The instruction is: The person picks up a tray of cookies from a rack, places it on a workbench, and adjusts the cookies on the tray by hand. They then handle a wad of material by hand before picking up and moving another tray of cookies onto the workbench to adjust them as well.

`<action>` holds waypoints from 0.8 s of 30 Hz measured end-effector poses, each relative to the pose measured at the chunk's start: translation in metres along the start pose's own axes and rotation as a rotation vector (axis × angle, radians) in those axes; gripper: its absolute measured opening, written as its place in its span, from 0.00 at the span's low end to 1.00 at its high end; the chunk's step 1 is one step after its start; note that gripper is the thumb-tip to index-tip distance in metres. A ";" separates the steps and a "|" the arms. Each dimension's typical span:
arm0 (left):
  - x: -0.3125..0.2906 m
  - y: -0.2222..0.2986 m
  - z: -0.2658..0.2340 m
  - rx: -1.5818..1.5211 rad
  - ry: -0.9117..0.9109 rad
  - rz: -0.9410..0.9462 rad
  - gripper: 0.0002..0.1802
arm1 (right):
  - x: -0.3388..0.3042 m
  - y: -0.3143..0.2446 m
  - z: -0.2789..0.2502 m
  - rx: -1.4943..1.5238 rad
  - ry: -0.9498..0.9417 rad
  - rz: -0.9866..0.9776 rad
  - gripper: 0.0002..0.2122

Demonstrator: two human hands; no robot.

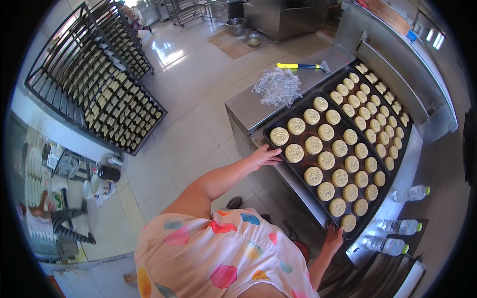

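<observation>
A dark baking tray (300, 179) lies slanted on the steel counter (246, 107), holding rows of round pale mooncakes (313, 145) with stamped tops. My left hand (266, 156) grips the tray's left edge, its thumb and fingertips close to the nearest mooncakes. At the near corner, my right hand (333, 238) is closed on the rim, fingers partly hidden by the edge. A second tray (334, 85) of similar mooncakes sits right beyond this one, with a further row of them past it.
A scraper (303, 66) with a yellow and black handle lies behind a heap of clear crinkled plastic (278, 87). Three clear bottles (411, 193) stand right of the tray. Loaded tray racks (124, 114) occupy the left. Another person (49, 218) is at lower left.
</observation>
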State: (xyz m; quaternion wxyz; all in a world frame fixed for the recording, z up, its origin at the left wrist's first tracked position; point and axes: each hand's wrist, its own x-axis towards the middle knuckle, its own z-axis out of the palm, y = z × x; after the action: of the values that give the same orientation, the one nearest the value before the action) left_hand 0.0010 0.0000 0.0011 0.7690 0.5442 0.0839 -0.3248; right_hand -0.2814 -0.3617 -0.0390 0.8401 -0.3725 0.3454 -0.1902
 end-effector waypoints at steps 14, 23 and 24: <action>-0.002 -0.028 -0.038 0.180 -0.243 0.024 0.22 | -0.041 0.077 0.111 -0.274 -0.230 0.177 0.15; -0.115 -0.090 -0.270 0.172 0.223 -0.124 0.13 | -0.081 0.135 0.239 -0.527 -0.343 0.304 0.13; -0.132 -0.095 -0.300 0.111 0.295 -0.134 0.13 | -0.080 0.145 0.251 -0.552 -0.349 0.320 0.13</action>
State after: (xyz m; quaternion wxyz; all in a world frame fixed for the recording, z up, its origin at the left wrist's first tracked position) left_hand -0.0898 0.3022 -0.1275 0.6937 0.6209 0.2135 -0.2961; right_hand -0.1467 -0.0976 0.0079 0.7733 -0.5534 0.2891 0.1103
